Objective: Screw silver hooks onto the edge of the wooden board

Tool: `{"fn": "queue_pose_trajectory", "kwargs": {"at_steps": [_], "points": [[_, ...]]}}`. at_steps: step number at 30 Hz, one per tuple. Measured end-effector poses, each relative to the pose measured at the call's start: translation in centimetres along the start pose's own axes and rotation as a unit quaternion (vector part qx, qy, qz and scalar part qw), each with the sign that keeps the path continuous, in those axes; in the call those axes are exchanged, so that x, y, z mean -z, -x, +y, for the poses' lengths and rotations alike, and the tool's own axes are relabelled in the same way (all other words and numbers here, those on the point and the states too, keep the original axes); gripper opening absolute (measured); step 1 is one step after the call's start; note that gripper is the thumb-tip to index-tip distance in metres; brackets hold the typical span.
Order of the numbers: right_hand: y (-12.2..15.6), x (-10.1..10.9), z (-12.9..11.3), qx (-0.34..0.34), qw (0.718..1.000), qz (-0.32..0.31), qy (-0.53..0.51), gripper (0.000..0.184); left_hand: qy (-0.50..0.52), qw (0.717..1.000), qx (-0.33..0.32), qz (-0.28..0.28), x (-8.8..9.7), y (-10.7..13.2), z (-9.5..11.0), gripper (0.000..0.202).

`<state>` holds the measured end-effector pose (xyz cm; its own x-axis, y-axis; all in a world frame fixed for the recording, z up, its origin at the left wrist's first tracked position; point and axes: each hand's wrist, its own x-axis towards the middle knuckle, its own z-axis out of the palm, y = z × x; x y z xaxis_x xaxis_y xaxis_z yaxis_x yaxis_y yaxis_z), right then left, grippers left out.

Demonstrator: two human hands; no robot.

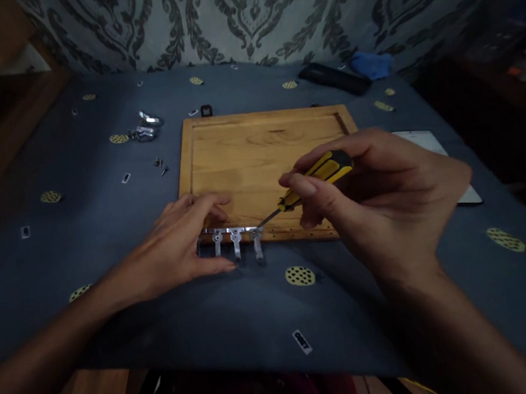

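Note:
My right hand [384,197] pinches a yellow-and-black screwdriver [313,178] by its handle. The screwdriver slants down to the left, its tip at the rightmost of several metal hooks [236,243] on the near edge of a wooden board [260,150]. Whether the tip sits in a screw is too small to tell. At the board's near left corner lies my left hand [179,241], thumb and fingers apart on either side of the leftmost hooks. Small holes run along the board's edge right of the hooks.
Loose metal hooks [144,133] and several screws [160,166] lie left of the board. Behind it are a small black piece [206,110], a black case [334,78] and a blue cloth [372,64]. A white flat object [467,195] is partly behind my right hand. Blue patterned cloth [129,333] covers the table.

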<state>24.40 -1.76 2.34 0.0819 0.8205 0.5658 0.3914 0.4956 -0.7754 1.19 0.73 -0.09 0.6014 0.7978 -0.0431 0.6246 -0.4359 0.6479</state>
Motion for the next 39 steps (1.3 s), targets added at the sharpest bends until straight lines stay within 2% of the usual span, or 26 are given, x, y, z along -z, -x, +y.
{"fn": "queue_pose_trajectory", "kwargs": {"at_steps": [5, 11, 14, 19, 25, 29, 31, 35, 39], "points": [[-0.1, 0.2, -0.3, 0.001, 0.999, 0.038, -0.01, 0.013, 0.003, 0.999, -0.027, 0.022, -0.1, 0.1, -0.3, 0.07], [-0.1, 0.8, -0.4, -0.004, 0.999, 0.012, 0.029, 0.013, 0.002, 0.999, -0.019, 0.03, 0.1, 0.0, 0.2, 0.057], [-0.1, 1.0, -0.4, 0.0, 1.0, 0.015, 0.019, 0.013, 0.004, 0.998, -0.01, 0.06, 0.5, 0.0, 0.1, 0.055], [-0.1, 1.1, -0.1, -0.019, 0.999, 0.007, 0.033, 0.009, 0.032, 0.99, 0.007, 0.139, 1.4, -0.2, -0.8, 0.037], [0.1, 0.7, 1.4, 0.001, 0.999, -0.011, 0.045, 0.007, 0.056, 0.97, 0.044, 0.232, 2.6, -1.0, -3.6, 0.032], [-0.3, 0.8, 2.0, 0.049, 0.992, -0.057, 0.101, 0.005, 0.039, 0.946, 0.064, 0.316, 4.9, -1.2, -6.2, 0.029], [-0.4, 0.8, 2.1, 0.066, 0.99, -0.059, 0.113, 0.004, 0.022, 0.936, 0.075, 0.344, 6.1, -1.1, -7.7, 0.026], [-0.5, 0.7, 2.4, 0.088, 0.986, -0.06, 0.127, 0.004, -0.002, 0.929, 0.102, 0.356, 7.0, -1.2, -10.9, 0.022], [-0.6, 0.6, 2.4, 0.112, 0.984, -0.06, 0.122, 0.004, -0.045, 0.938, 0.124, 0.321, 6.1, -2.0, -13.0, 0.033]]}}
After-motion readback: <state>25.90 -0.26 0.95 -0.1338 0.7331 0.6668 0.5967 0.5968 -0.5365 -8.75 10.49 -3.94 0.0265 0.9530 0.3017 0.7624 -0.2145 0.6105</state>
